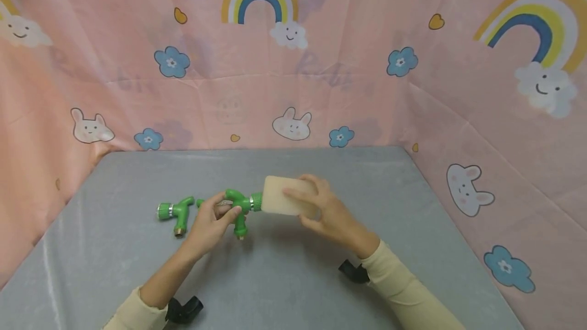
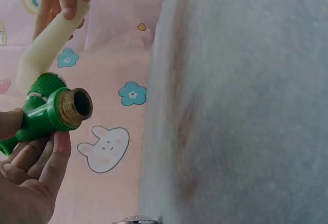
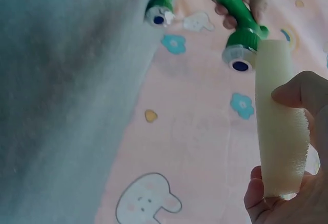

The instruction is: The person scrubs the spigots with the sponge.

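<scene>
Tap and sponge held mid-table

The left hand (image 1: 208, 228) holds one tap (image 1: 238, 207) above the table (image 1: 412, 248); the sponge (image 1: 286, 196), in the right hand (image 1: 327, 213), touches its right end. A second tap (image 1: 176, 211) lies on the table just left.

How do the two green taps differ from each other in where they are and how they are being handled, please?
The held tap is lifted above the grey table, gripped by the left hand; the other tap lies on the table, untouched. The held tap's end meets the cream sponge that the right hand holds; the other tap has nothing against it. Both are green with a silver collar and brass spout.
</scene>
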The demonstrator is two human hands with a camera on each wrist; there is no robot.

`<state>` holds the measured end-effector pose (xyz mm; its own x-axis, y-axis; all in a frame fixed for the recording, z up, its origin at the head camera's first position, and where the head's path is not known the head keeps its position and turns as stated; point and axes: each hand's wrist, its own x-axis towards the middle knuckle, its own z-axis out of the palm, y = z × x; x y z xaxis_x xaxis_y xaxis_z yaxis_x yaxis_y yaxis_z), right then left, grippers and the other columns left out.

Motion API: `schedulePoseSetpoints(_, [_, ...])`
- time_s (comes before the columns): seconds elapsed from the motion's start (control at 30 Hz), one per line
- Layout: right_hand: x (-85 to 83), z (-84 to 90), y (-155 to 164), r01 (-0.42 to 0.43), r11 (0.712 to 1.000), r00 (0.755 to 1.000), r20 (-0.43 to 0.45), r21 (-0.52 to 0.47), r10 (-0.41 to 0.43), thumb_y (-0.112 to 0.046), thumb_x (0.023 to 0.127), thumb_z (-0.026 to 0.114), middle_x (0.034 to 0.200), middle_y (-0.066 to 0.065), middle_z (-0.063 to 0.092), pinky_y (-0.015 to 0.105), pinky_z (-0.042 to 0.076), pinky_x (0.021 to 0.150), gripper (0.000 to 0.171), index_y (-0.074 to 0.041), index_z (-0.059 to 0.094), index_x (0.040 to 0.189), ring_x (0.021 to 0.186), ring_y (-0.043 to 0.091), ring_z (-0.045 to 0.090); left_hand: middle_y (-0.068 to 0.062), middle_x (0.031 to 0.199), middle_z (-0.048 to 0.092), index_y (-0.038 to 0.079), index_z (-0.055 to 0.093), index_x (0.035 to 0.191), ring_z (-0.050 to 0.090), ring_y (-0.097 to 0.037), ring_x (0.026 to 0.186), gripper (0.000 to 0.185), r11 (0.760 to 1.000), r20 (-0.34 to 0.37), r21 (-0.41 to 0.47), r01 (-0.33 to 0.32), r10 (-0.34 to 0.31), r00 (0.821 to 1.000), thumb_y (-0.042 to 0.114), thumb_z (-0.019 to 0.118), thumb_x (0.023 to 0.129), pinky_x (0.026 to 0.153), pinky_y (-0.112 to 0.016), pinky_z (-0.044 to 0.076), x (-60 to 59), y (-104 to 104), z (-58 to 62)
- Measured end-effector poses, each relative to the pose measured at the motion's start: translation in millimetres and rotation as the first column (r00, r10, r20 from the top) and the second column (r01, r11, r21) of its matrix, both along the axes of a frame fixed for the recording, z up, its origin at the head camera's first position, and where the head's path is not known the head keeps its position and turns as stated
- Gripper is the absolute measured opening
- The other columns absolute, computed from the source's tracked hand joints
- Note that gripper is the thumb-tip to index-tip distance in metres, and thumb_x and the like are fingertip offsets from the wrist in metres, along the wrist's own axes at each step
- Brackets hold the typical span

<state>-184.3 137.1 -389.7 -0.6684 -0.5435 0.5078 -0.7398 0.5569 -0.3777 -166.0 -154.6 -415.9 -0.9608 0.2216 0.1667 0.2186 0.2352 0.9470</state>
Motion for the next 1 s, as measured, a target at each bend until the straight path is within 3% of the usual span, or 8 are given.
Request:
schedulePoseSetpoints(0.13, [-2.5, 1.8, 2, -0.014, 0.999, 0.998, -0.055, -0.052, 0.011, -0.005, 0.079, 0.079, 0.137, 0.019, 0.049, 0.049, 0.056, 0.090, 0.058, -0.019, 0.066, 0.133, 0.124, 0.039, 0.049, -0.034, 0.109, 0.071, -0.002, 0.054, 0.128, 0.075, -0.041, 0.092, 0.030, 0.996, 0.075, 0.084, -0.007, 0.000, 0.997, 0.016, 0.056, 0.105, 0.106, -0.057, 0.050, -1.4, -1, -0.8])
schedulePoseSetpoints(0.3, [1.7, -4.3, -10, -0.049, 0.998, 0.976, -0.210, 0.035, 0.056, -0.013, 0.078, 0.084, 0.136, 0.019, 0.052, 0.051, 0.053, 0.095, 0.061, -0.021, 0.063, 0.136, 0.122, 0.037, 0.052, -0.019, 0.101, 0.077, -0.005, 0.052, 0.129, 0.078, -0.022, 0.083, 0.032, 0.987, 0.197, 0.162, -0.008, -0.024, 0.980, 0.017, 0.055, 0.105, 0.090, -0.042, 0.061, -1.7, 1, -0.5])
schedulePoseSetpoints(0.43, [6.9, -11.1, -18, -0.048, 0.993, 0.962, -0.261, 0.108, 0.075, -0.009, 0.079, 0.085, 0.139, 0.017, 0.050, 0.046, 0.058, 0.092, 0.064, -0.023, 0.063, 0.137, 0.124, 0.036, 0.051, -0.005, 0.096, 0.080, -0.008, 0.050, 0.130, 0.076, -0.012, 0.082, 0.036, 0.982, 0.280, 0.190, -0.009, -0.045, 0.959, 0.019, 0.053, 0.106, 0.083, -0.033, 0.063, 1.6, 2, 4.1])
schedulePoseSetpoints(0.67, [-0.6, -10.6, -13, 0.009, 0.998, 0.948, -0.318, 0.060, 0.011, 0.002, 0.072, 0.086, 0.135, 0.018, 0.052, 0.047, 0.059, 0.090, 0.067, -0.023, 0.067, 0.132, 0.120, 0.038, 0.052, 0.006, 0.096, 0.077, -0.013, 0.036, 0.139, 0.075, -0.010, 0.094, 0.049, 0.952, 0.363, 0.306, 0.003, -0.120, 0.924, 0.025, 0.047, 0.109, 0.084, -0.024, 0.061, 0.6, -5, 9.9])
schedulePoseSetpoints(0.77, [-4.9, -7.5, -6, 0.015, 1.000, 0.958, -0.285, 0.012, -0.011, 0.002, 0.072, 0.083, 0.135, 0.019, 0.052, 0.049, 0.058, 0.091, 0.064, -0.021, 0.068, 0.131, 0.121, 0.039, 0.052, 0.004, 0.101, 0.077, -0.011, 0.034, 0.142, 0.074, -0.012, 0.100, 0.051, 0.944, 0.367, 0.330, 0.006, -0.134, 0.920, 0.026, 0.047, 0.109, 0.090, -0.026, 0.060, -2.0, -7, 7.8])
schedulePoseSetpoints(0.83, [-6.1, -5.4, -2, 0.004, 0.999, 0.977, -0.212, -0.041, -0.013, 0.001, 0.074, 0.080, 0.137, 0.020, 0.050, 0.050, 0.057, 0.091, 0.063, -0.019, 0.067, 0.132, 0.123, 0.040, 0.049, 0.002, 0.105, 0.078, -0.008, 0.036, 0.141, 0.074, -0.011, 0.103, 0.048, 0.946, 0.348, 0.325, 0.005, -0.125, 0.929, 0.023, 0.051, 0.108, 0.094, -0.028, 0.059, -3.5, -8, 5.4])
schedulePoseSetpoints(0.93, [-6.0, -2.9, 2, -0.015, 0.989, 0.998, -0.057, -0.149, 0.007, -0.001, 0.079, 0.076, 0.141, 0.019, 0.048, 0.049, 0.055, 0.092, 0.060, -0.016, 0.064, 0.136, 0.128, 0.038, 0.046, -0.003, 0.110, 0.077, -0.004, 0.043, 0.136, 0.073, -0.010, 0.103, 0.041, 0.961, 0.261, 0.277, 0.018, -0.093, 0.961, 0.014, 0.060, 0.102, 0.096, -0.028, 0.058, -3.8, -6, 2.0])
schedulePoseSetpoints(1.0, [-3.9, -2.1, 2, -0.049, 0.975, 0.997, 0.046, -0.218, 0.060, -0.004, 0.083, 0.074, 0.142, 0.018, 0.047, 0.044, 0.054, 0.091, 0.058, -0.015, 0.062, 0.139, 0.127, 0.036, 0.047, -0.010, 0.113, 0.075, -0.003, 0.049, 0.130, 0.073, -0.008, 0.103, 0.037, 0.977, 0.147, 0.211, 0.039, -0.071, 0.987, 0.007, 0.065, 0.098, 0.094, -0.026, 0.058, -2.4, -5, -0.6])
